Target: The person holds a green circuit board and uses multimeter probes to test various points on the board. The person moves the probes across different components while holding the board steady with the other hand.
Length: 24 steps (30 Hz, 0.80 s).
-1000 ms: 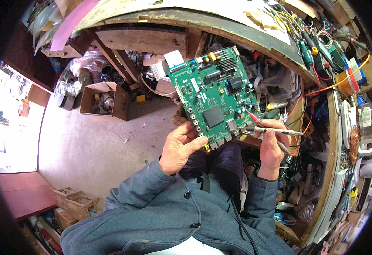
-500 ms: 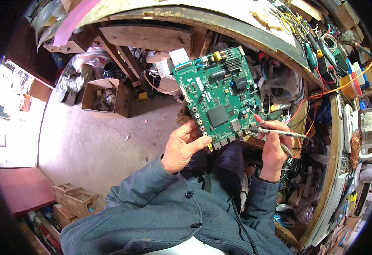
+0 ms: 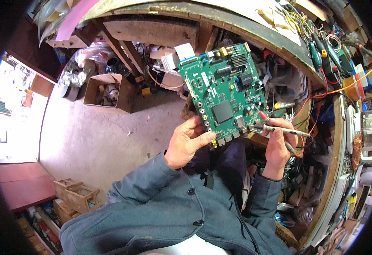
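Note:
A green circuit board [image 3: 215,91] with black chips, a finned heat sink and round sockets along its left edge is held up, tilted, in front of me. My left hand [image 3: 185,144] grips its lower left corner, with the thumb on the face and the other fingers partly hidden behind. In my right hand [image 3: 277,148] are two test probes, pinched together at the board's lower right edge. One is a red-tipped probe [image 3: 263,115]; the other is a grey probe [image 3: 290,132] with a dark tip. Whether either tip touches the board I cannot tell.
A wooden workbench [image 3: 169,12] curves across the far side, with clutter beneath. Pliers, wires and other tools [image 3: 322,53] crowd its right part, and an orange lead [image 3: 343,88] runs there. An open cardboard box [image 3: 105,95] stands on the floor; a wooden crate [image 3: 80,197] sits lower left.
The view has shifted slightly, and the board and both hands appear a little farther right. Both grips look the same.

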Available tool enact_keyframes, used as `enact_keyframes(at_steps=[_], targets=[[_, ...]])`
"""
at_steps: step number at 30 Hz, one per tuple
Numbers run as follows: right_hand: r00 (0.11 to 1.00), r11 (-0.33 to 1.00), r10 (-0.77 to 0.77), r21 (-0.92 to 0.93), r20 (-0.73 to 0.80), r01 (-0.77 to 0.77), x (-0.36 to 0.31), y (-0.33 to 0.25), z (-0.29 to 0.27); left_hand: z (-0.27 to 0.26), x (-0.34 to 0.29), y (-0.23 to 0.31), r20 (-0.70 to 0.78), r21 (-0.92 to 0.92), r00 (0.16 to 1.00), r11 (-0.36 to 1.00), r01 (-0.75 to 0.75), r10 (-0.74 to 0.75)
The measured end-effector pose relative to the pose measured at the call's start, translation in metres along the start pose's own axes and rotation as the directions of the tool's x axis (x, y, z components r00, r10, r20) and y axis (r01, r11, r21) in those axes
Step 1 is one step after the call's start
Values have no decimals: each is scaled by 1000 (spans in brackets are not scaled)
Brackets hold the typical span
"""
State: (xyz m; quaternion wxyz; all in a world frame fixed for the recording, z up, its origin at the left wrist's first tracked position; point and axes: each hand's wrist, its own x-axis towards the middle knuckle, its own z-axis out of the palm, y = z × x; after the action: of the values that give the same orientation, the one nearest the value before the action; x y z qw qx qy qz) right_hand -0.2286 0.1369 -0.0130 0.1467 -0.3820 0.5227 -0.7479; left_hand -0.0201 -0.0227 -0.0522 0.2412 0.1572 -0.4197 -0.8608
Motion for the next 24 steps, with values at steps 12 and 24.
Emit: enact_keyframes(at_steps=[12, 24], targets=[[1000, 1000, -21, -4, 18, 21, 1, 2, -3, -1, 0, -1, -17, 21, 1000, 1000, 11, -11], [998, 998, -10, -58, 67, 14, 0, 1, -3, -2, -1, -1, -12, 13, 1000, 1000, 2, -2]])
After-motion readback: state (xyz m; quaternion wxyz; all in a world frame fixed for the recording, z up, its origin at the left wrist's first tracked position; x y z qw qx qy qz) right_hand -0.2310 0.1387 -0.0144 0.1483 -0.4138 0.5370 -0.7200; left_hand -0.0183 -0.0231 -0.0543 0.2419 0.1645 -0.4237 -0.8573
